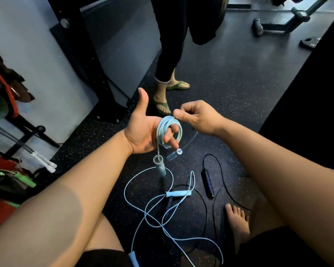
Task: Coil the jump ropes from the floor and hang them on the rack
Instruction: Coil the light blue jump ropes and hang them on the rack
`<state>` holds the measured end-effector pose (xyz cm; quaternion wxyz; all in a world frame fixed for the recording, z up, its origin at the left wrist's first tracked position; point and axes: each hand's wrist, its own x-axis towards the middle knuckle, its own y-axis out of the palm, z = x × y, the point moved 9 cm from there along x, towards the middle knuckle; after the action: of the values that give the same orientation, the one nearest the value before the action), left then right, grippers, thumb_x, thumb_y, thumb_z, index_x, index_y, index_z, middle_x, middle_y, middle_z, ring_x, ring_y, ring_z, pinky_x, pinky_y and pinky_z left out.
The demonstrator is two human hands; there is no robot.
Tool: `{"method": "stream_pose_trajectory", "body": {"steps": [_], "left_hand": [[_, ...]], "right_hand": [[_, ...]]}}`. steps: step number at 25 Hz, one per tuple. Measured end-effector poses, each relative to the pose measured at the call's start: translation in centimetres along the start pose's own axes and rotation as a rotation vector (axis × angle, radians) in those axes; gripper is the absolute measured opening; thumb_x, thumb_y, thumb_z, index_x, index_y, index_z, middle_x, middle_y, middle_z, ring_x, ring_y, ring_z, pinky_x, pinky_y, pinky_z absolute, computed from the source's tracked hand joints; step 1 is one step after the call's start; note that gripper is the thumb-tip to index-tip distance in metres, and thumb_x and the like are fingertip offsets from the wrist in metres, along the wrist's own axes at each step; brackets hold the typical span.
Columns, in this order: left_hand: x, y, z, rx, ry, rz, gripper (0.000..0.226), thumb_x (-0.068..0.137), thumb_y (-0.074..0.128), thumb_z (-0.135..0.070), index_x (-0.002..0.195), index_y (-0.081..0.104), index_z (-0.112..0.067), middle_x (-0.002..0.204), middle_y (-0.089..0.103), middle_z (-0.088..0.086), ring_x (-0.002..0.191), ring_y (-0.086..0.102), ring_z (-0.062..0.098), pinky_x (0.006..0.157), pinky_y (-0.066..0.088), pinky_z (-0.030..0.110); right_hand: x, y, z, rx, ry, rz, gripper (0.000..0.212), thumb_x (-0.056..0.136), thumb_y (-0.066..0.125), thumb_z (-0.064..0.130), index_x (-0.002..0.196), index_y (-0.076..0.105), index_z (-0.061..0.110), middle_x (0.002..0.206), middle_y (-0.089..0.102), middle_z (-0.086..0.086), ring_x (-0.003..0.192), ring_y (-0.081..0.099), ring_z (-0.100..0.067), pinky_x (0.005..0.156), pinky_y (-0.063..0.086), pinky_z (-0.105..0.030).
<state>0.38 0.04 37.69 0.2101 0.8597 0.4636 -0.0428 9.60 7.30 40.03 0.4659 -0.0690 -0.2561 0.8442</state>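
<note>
A light blue jump rope is coiled in several loops around the curled fingers of my left hand, palm up, thumb raised. Its two handles hang below the coil, one blurred. My right hand pinches the top of the coil between thumb and forefinger. On the floor below lie a second light blue rope, loose and tangled, and a black rope with purple-gripped handles. A rack at the left holds a green rope and white handles.
Another person in green sandals stands just beyond my hands. A black upright post stands bolted to the floor at the left. My bare foot rests beside the black rope. Gym equipment sits at the far right.
</note>
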Motion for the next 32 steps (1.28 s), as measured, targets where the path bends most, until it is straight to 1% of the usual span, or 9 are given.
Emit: {"method": "stream_pose_trajectory", "body": {"steps": [3, 6, 9, 12, 15, 20, 26, 28, 32], "left_hand": [[-0.4, -0.2, -0.6, -0.106, 0.054, -0.014, 0.122, 0.057, -0.007, -0.102, 0.078, 0.064, -0.004, 0.055, 0.06, 0.007, 0.069, 0.068, 0.032, 0.092, 0.047, 0.041], [-0.7, -1.0, -1.4, -0.255, 0.127, -0.081, 0.122, 0.058, -0.002, -0.104, 0.079, 0.063, -0.003, 0.062, 0.061, 0.009, 0.072, 0.065, 0.031, 0.088, 0.053, 0.04], [-1.4, -2.1, -3.3, -0.47, 0.296, -0.129, 0.12, 0.062, 0.016, -0.105, 0.091, 0.064, 0.001, 0.075, 0.065, 0.01, 0.079, 0.066, 0.03, 0.092, 0.054, 0.04], [-2.5, -4.3, -4.7, -0.573, 0.455, -0.261, 0.118, 0.069, 0.023, -0.101, 0.117, 0.055, 0.001, 0.093, 0.07, 0.013, 0.1, 0.069, 0.036, 0.104, 0.05, 0.044], [-2.9, -6.2, -5.0, -0.554, 0.522, -0.419, 0.122, 0.075, 0.021, -0.097, 0.129, 0.048, 0.009, 0.102, 0.071, 0.02, 0.112, 0.067, 0.039, 0.107, 0.049, 0.051], [-1.2, -6.5, -2.6, 0.01, 0.266, -0.59, 0.112, 0.084, -0.005, -0.084, 0.127, 0.051, 0.003, 0.113, 0.074, 0.023, 0.112, 0.071, 0.032, 0.117, 0.036, 0.049], [0.9, -5.0, 0.2, 0.316, -0.021, -0.336, 0.139, 0.065, -0.007, -0.097, 0.118, 0.067, 0.008, 0.116, 0.071, 0.027, 0.111, 0.067, 0.035, 0.12, 0.031, 0.054], [0.9, -3.9, 0.9, 0.363, -0.098, -0.242, 0.136, 0.07, -0.015, -0.092, 0.105, 0.072, 0.007, 0.103, 0.074, 0.027, 0.102, 0.071, 0.034, 0.112, 0.04, 0.049], [0.5, -1.9, 1.9, 0.373, -0.219, -0.083, 0.129, 0.07, -0.017, -0.091, 0.089, 0.063, 0.008, 0.064, 0.068, 0.02, 0.073, 0.07, 0.036, 0.081, 0.05, 0.035]], "right_hand": [[-0.5, 2.0, -1.6, 0.062, 0.091, 0.032, 0.054, 0.1, 0.046, 0.052, 0.06, 0.056, 0.016, 0.053, 0.049, 0.013, 0.054, 0.043, -0.005, 0.06, 0.041, -0.029], [-0.7, 3.5, -2.4, 0.141, 0.164, 0.058, 0.062, 0.102, 0.037, 0.055, 0.068, 0.061, 0.009, 0.06, 0.058, -0.003, 0.059, 0.052, -0.014, 0.067, 0.044, -0.032], [-1.3, 4.9, -3.7, 0.175, 0.255, 0.143, 0.044, 0.103, 0.047, 0.043, 0.076, 0.059, 0.01, 0.066, 0.061, -0.009, 0.064, 0.057, -0.021, 0.066, 0.045, -0.033], [-2.4, 6.6, -4.2, -0.086, 0.279, 0.358, 0.031, 0.102, 0.054, 0.033, 0.078, 0.063, 0.016, 0.06, 0.062, -0.004, 0.059, 0.052, -0.017, 0.06, 0.04, -0.03], [-2.6, 6.8, -2.4, -0.184, 0.254, 0.433, 0.027, 0.101, 0.055, 0.03, 0.087, 0.068, 0.012, 0.06, 0.064, -0.004, 0.057, 0.051, -0.015, 0.061, 0.04, -0.03], [-1.7, 5.8, 1.6, -0.427, 0.067, 0.426, 0.024, 0.1, 0.055, 0.029, 0.091, 0.07, 0.014, 0.067, 0.073, -0.006, 0.053, 0.059, -0.008, 0.056, 0.043, -0.017], [-1.0, 2.7, 4.8, -0.531, -0.208, 0.184, 0.02, 0.088, 0.073, 0.034, 0.074, 0.071, 0.019, 0.057, 0.061, 0.01, 0.056, 0.057, 0.001, 0.054, 0.038, -0.013], [-0.8, 1.5, 4.8, -0.434, -0.187, 0.141, 0.017, 0.079, 0.082, 0.035, 0.078, 0.075, 0.02, 0.066, 0.07, 0.009, 0.063, 0.063, -0.004, 0.058, 0.047, -0.019], [-0.6, 0.7, 3.9, -0.256, -0.149, 0.143, 0.03, 0.068, 0.087, 0.044, 0.077, 0.074, 0.018, 0.067, 0.069, -0.001, 0.058, 0.055, -0.006, 0.055, 0.043, -0.022]]}}
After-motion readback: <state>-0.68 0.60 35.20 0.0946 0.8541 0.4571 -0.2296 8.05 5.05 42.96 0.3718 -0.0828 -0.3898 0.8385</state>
